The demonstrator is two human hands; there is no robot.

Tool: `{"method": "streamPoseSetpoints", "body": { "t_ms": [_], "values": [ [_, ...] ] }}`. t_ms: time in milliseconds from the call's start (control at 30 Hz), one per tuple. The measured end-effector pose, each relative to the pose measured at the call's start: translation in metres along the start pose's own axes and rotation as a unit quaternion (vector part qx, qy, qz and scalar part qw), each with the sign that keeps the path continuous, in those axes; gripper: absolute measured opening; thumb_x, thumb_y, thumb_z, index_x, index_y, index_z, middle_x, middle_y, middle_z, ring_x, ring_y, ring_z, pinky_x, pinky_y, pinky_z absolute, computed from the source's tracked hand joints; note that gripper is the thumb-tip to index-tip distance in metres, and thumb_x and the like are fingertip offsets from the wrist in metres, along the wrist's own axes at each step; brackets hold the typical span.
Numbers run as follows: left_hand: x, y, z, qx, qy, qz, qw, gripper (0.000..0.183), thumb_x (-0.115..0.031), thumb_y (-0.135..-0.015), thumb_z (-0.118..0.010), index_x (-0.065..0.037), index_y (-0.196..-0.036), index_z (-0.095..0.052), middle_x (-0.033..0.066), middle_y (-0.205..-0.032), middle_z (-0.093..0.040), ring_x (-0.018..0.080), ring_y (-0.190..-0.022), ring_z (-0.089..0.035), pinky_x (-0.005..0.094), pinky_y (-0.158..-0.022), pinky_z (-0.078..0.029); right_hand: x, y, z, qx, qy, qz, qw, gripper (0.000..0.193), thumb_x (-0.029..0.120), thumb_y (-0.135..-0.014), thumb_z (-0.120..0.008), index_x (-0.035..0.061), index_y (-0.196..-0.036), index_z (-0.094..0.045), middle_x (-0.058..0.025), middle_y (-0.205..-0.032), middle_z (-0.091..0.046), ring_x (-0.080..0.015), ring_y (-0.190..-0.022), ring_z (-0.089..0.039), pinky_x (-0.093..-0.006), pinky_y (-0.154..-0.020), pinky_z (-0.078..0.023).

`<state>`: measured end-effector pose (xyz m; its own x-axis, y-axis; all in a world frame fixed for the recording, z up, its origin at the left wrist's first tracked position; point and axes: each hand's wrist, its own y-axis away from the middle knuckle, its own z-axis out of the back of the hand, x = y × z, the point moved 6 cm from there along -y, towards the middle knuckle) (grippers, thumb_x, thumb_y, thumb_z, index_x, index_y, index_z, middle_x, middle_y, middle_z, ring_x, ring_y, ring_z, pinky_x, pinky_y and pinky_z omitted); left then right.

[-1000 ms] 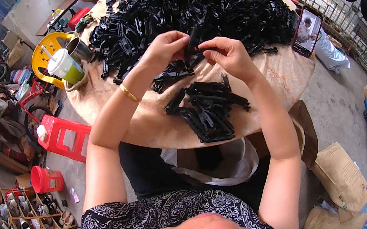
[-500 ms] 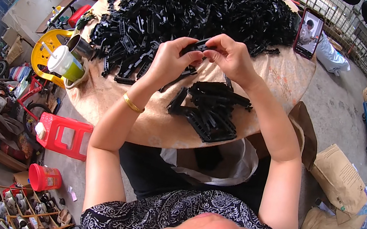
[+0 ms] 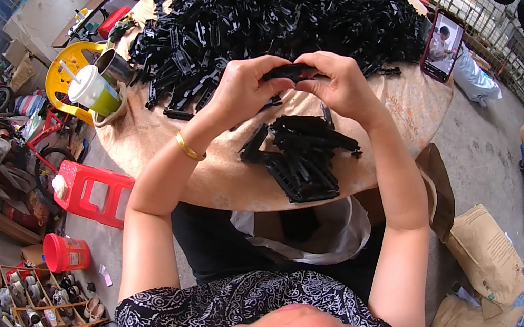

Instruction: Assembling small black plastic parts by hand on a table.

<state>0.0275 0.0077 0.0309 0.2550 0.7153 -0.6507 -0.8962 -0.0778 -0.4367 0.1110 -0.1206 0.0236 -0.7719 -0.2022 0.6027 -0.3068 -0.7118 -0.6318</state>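
Both my hands meet above the middle of the table, holding one narrow black plastic strip (image 3: 294, 72) between them. My left hand (image 3: 245, 85) pinches its left end between thumb and fingers. At the other end, my right hand (image 3: 337, 87) grips it the same way. Its finer details are too small to make out. Beyond my hands spreads a large heap of similar black plastic parts (image 3: 289, 7). Nearer to me, below my hands, a smaller pile of black strips (image 3: 302, 156) lies near the table's front edge.
The round table has a peach patterned cloth (image 3: 216, 187). A phone (image 3: 442, 47) stands upright at its right edge. At the left, a cup with a straw (image 3: 94, 90) sits by a yellow chair (image 3: 67, 69). A red stool (image 3: 92, 193), a red bucket (image 3: 65, 254) and paper sacks (image 3: 485, 255) surround it.
My hands have turned the black strip slightly and closed around it more, with the right hand's fingers now lying along it. The piles have not visibly changed.
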Motion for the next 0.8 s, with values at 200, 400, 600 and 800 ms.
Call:
{"method": "streamPoseSetpoints", "body": {
  "t_ms": [200,400,600,800],
  "values": [
    [0.0,-0.001,0.005,-0.021,0.012,-0.009,1.0,0.026,-0.01,-0.076,-0.074,-0.001,-0.099,-0.066,0.0104,-0.07,-0.066,0.0085,-0.057,-0.057,0.0237,-0.055,-0.047,0.002,0.0,-0.001,-0.01,-0.037,0.008,0.999,0.036,0.01,-0.075,-0.073,-0.0027,-0.106,-0.06,-0.0169,-0.093,-0.064,-0.022,-0.081,-0.065,-0.0296,-0.072,-0.052],
    [0.001,0.0,0.002,-0.028,0.015,-0.018,0.999,0.024,-0.008,-0.077,-0.073,0.0,-0.098,-0.066,0.0093,-0.071,-0.067,0.0069,-0.061,-0.059,0.0223,-0.057,-0.048,0.001,0.001,0.001,-0.027,-0.028,-0.001,0.999,0.028,0.009,-0.075,-0.073,-0.002,-0.098,-0.065,-0.0146,-0.085,-0.066,-0.0196,-0.073,-0.064,-0.0279,-0.064,-0.05],
    [0.008,-0.002,-0.002,0.013,0.112,0.03,0.993,0.024,-0.006,-0.078,-0.071,0.0,-0.1,-0.066,0.0068,-0.074,-0.068,0.0064,-0.066,-0.06,0.0223,-0.059,-0.049,0.004,0.002,0.003,-0.047,0.001,0.009,0.999,0.026,0.008,-0.074,-0.074,-0.0013,-0.098,-0.066,-0.013,-0.078,-0.067,-0.0181,-0.067,-0.063,-0.0265,-0.06,-0.049],
    [0.016,0.001,0.001,0.003,0.099,0.034,0.995,0.022,-0.007,-0.079,-0.071,-0.001,-0.1,-0.066,0.0045,-0.072,-0.068,0.0056,-0.062,-0.057,0.0231,-0.055,-0.047,-0.013,0.001,0.001,0.004,-0.159,-0.109,0.981,0.034,0.029,-0.084,-0.067,-0.0007,-0.101,-0.064,-0.0063,-0.076,-0.065,-0.0102,-0.065,-0.061,-0.0227,-0.058,-0.048]
  ]
}}
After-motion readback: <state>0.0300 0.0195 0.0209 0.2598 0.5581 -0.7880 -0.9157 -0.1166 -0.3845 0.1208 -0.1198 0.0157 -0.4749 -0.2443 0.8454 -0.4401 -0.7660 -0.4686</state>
